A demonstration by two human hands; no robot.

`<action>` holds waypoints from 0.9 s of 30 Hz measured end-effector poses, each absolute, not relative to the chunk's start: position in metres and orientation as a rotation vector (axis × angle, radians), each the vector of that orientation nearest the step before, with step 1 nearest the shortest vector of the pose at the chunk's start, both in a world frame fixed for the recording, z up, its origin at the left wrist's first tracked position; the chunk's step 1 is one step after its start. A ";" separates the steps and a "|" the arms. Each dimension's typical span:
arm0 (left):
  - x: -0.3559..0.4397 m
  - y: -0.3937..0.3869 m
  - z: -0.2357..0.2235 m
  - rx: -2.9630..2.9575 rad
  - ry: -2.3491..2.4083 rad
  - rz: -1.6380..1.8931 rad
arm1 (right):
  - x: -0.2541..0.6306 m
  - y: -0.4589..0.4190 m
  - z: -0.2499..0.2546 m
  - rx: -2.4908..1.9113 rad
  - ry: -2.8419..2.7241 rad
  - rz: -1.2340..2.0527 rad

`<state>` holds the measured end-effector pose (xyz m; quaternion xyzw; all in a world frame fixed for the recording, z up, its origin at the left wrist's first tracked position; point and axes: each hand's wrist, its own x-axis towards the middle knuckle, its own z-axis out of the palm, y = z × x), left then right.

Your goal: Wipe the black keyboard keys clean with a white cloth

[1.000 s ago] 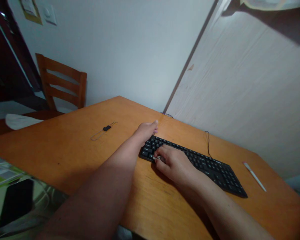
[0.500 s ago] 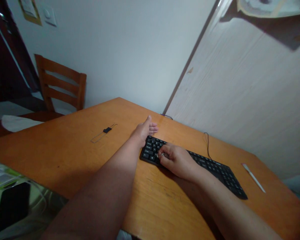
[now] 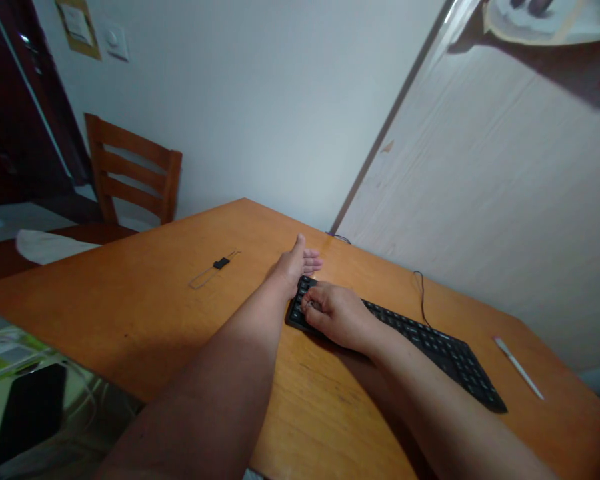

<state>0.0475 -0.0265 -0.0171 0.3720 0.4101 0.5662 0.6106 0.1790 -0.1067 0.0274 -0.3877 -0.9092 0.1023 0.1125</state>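
Note:
A black keyboard [image 3: 430, 347] lies slantwise on the orange wooden table [image 3: 155, 313], its cable running toward the wall. My left hand [image 3: 296, 262] rests at the keyboard's far left end with its fingers stretched out flat. My right hand [image 3: 334, 313] sits curled over the left keys, its fingertips pinched on something small and pale that I cannot make out.
A small black clip with a thin wire loop [image 3: 214, 270] lies on the table to the left. A white pen [image 3: 519, 367] lies to the right of the keyboard. A wooden chair [image 3: 130, 177] stands behind the table. A phone [image 3: 27, 410] rests below the table's near-left edge.
My right hand has crept leftward along the keyboard toward its left end. My left hand's fingers have straightened from a loose curl, and the view has shifted slightly.

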 end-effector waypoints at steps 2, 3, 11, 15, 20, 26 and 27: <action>0.048 -0.025 -0.018 0.851 0.939 1.313 | 0.176 -0.105 0.029 -1.132 -2.684 0.290; 0.048 -0.024 -0.019 0.845 0.936 1.315 | 0.176 -0.104 0.030 -1.132 -2.695 0.286; 0.049 -0.024 -0.016 0.811 0.959 1.292 | 0.182 -0.098 0.032 -1.149 -2.744 0.292; 0.049 -0.025 -0.015 0.798 0.964 1.296 | 0.178 -0.099 0.029 -1.100 -2.701 0.339; 0.049 -0.026 -0.014 0.783 0.953 1.303 | 0.187 -0.102 0.033 -1.052 -2.637 0.517; 0.048 -0.025 -0.012 0.730 0.932 1.308 | 0.186 -0.109 0.032 -1.025 -2.715 0.514; 0.047 -0.025 -0.012 0.723 0.925 1.308 | 0.184 -0.109 0.031 -1.026 -2.717 0.490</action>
